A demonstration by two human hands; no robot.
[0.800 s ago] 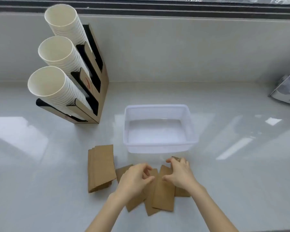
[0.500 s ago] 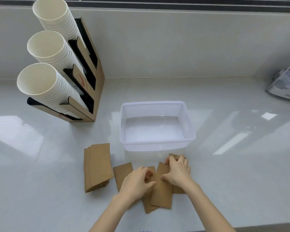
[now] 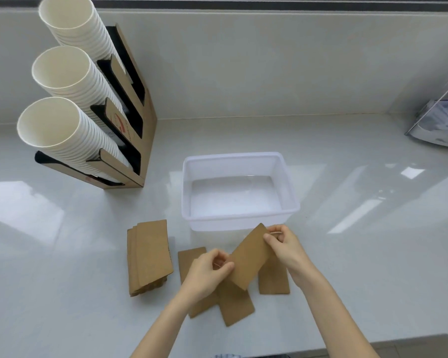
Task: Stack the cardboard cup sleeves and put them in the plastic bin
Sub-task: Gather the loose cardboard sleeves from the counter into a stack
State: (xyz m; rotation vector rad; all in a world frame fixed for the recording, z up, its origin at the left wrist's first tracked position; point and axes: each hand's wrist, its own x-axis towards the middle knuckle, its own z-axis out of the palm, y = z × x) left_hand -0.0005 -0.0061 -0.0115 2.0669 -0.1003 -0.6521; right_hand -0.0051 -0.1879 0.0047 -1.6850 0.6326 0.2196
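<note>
**Both hands pinching one sleeve**

Left hand [image 3: 207, 271] and right hand [image 3: 285, 248] are pinching opposite edges of a tilted cardboard sleeve [image 3: 250, 257]; loose sleeves [image 3: 234, 303] are lying beneath; stacked sleeves [image 3: 149, 257] are sitting at nine o'clock; the plastic bin [image 3: 239, 224] is standing at twelve o'clock.

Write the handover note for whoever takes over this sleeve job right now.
Left hand and right hand: both pinch one lifted cardboard sleeve, one at each end, above the loose ones.
Loose sleeves lie fanned on the counter under the hands.
Stacked pile sits left of them.
Plastic bin, behind the sleeves, is empty.
Done: part of the stacking.
Left: stack the held and loose sleeves, then put all in the bin.
</note>
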